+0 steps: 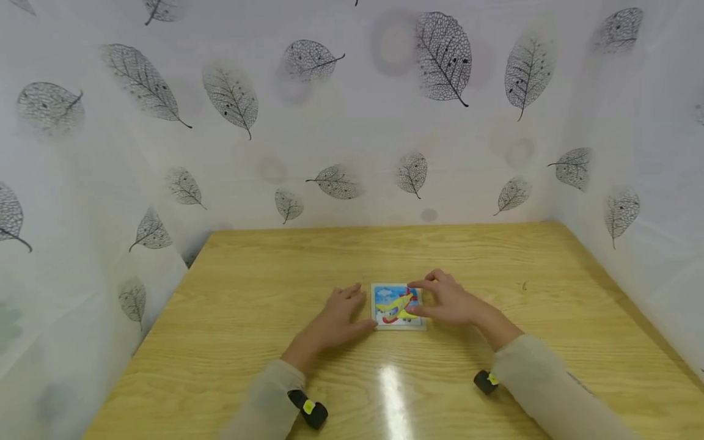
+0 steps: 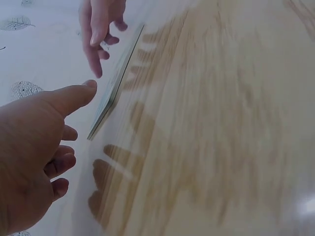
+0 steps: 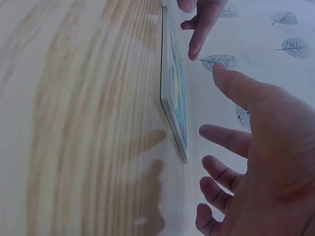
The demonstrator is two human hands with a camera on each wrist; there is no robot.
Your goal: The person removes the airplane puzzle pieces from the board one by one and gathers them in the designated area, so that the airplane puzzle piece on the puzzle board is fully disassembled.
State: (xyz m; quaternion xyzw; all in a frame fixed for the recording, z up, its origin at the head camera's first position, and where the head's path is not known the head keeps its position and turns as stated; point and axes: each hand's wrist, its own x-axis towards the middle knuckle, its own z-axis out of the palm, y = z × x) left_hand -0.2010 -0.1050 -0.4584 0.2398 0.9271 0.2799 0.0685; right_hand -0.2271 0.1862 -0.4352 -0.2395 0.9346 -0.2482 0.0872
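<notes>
A small square picture puzzle board (image 1: 385, 311) lies flat on the table. It shows a yellow and red airplane on a blue sky inside a pale border. Just off its left side is my left hand (image 1: 340, 318), fingers spread, the thumb tip at the lower left corner. My right hand (image 1: 453, 300) reaches over the right border, its thumb and index finger apart above the picture. From the right wrist, the board (image 3: 168, 86) appears edge-on, with bare space between it and the loosely bent fingers. The left wrist view also has the board's thin edge (image 2: 110, 96) beside the left thumb.
The wooden table (image 1: 264, 263) extends around the board on all sides. White sheeting with a leaf print (image 1: 352, 122) hangs at the back and both sides. Black wrist straps (image 1: 313, 415) sit at both sleeves, and a bright light reflection crosses the front tabletop.
</notes>
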